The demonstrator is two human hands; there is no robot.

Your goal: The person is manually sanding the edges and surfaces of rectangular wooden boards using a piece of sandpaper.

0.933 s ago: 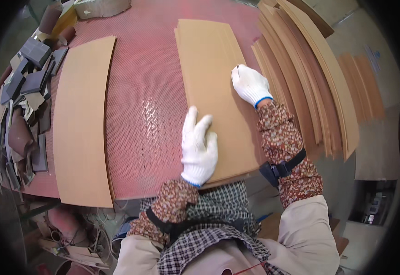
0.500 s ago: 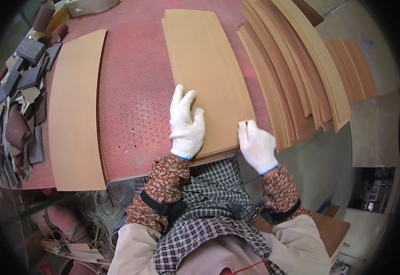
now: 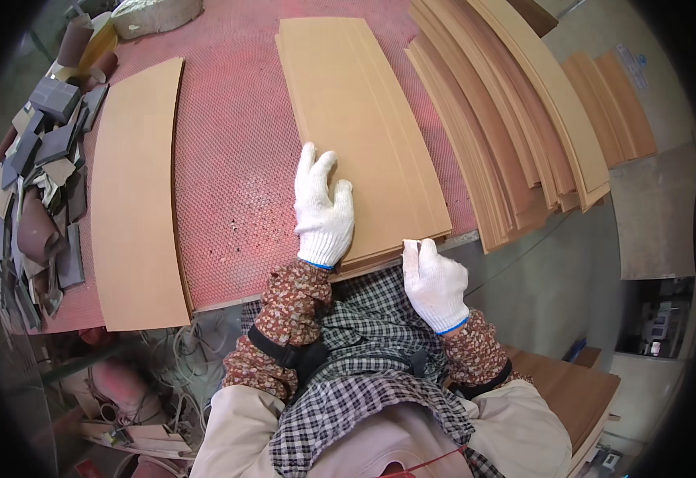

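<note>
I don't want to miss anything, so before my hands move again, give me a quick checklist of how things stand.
1. Left hand steadying the middle stack: ok, gloved and resting along its left edge, toward the near end.
2. Right hand empty: cannot tell; it is gloved and curled at the stack's near end, and its grip is unclear.
3. Stack edges flush: not ok, lower layers show at the near end.
4. Left board apart from the stack: ok, bare red table lies between.
5. Right pile apart from the stack: ok, a strip of table shows between.
</note>
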